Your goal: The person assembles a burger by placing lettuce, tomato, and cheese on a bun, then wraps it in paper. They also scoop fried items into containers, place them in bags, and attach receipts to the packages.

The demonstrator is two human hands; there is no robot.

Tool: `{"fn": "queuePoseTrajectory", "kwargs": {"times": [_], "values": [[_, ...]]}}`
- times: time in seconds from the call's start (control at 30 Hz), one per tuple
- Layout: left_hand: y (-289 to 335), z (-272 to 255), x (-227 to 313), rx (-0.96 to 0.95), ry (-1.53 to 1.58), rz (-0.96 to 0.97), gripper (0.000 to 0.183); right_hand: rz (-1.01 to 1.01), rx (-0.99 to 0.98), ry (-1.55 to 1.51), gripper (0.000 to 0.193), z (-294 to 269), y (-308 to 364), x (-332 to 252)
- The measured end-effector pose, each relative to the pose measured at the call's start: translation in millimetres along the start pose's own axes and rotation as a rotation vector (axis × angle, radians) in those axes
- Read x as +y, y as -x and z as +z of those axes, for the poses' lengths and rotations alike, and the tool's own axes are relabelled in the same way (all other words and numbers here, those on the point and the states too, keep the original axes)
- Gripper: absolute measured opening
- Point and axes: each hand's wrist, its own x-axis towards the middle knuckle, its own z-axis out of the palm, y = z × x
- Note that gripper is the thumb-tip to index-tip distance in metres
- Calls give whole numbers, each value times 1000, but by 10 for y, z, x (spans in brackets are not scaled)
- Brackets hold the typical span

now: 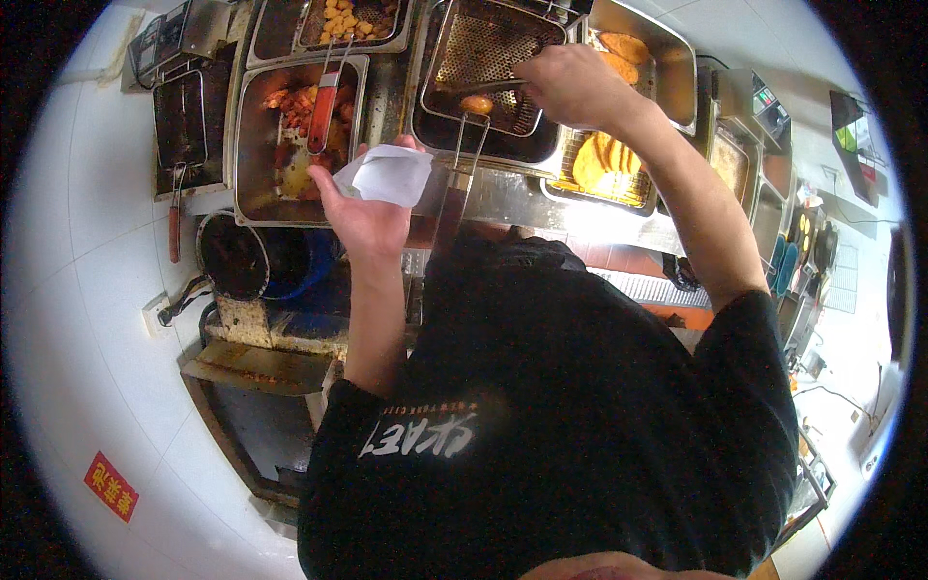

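My left hand (372, 224) is turned palm up and holds a small white paper bag (391, 176), its thumb and fingertips around the paper. Over the fry basket (483, 58) my right hand (580, 87) is closed on dark metal tongs (498, 85), which point left. A browned, rounded piece of fried food (476, 104) sits at the basket's near side, just below the tongs. Whether the tongs touch it, I cannot tell. The basket's handle (451, 213) reaches back toward my body, between my two arms.
Left of the basket, a steel tray (358, 72) holds reddish fried pieces, with a red-handled tool (324, 111) across it. Breaded cutlets (623, 48) and flat golden pieces (601, 162) lie at the right. Another fry basket (181, 116) is at far left, above a black pot (232, 256).
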Motion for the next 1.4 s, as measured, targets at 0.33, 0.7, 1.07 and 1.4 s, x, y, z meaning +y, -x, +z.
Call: {"fn": "queuePoseTrajectory", "kwargs": {"times": [0.33,0.7,1.07,1.4], "values": [[-383,194,136,113,-282,197,105,547,304,-459,25,-61,1061,91],[-965,508,-109,160,-321,145,99,568,697,-827,31,-59,1416,-397],[-950,752,-363,32,181,-185,80,329,622,-666,35,-32,1240,-1010],[-781,668,-253,-144,228,-253,73,733,449,-555,32,478,777,-425]]}}
